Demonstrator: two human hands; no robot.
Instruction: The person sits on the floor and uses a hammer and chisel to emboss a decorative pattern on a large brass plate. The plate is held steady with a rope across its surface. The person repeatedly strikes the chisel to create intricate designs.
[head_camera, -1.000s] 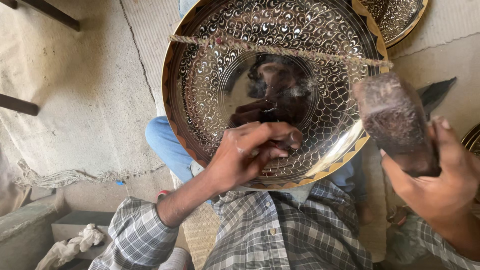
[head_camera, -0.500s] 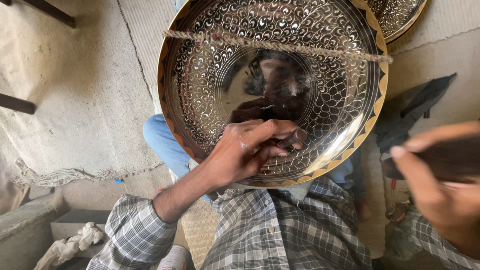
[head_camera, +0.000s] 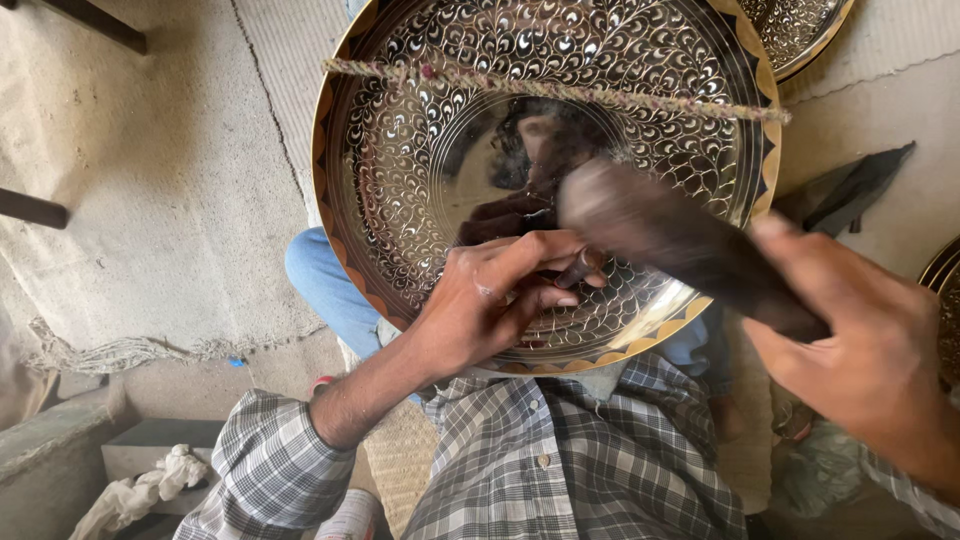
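The fingers (head_camera: 545, 250) of the left hand (head_camera: 480, 305) are closed in a pinch around a small dark punch (head_camera: 583, 266), its tip pressed against the patterned face of a large round metal tray (head_camera: 450, 150). The right hand (head_camera: 860, 350) is clenched around the handle of a dark mallet (head_camera: 660, 230), which shows as a motion blur; its head lies just above the punch, though whether they touch cannot be told.

The tray stands tilted against the person's lap, near the middle of the scene, its polished centre mirroring a dim shape, its band covered with fine scale-like engraving and its rim edged in gold and brown. A twisted cord (head_camera: 560, 88) runs across its far part from left to right.

Both arms wear a grey checked shirt (head_camera: 560, 460), and blue trousers (head_camera: 325, 285) show to the left under the tray. A pale woven mat (head_camera: 150, 200) covers the ground on the left. At the far right, part of a second engraved tray (head_camera: 800, 35) shows, with a dark cloth (head_camera: 850, 190) just below it
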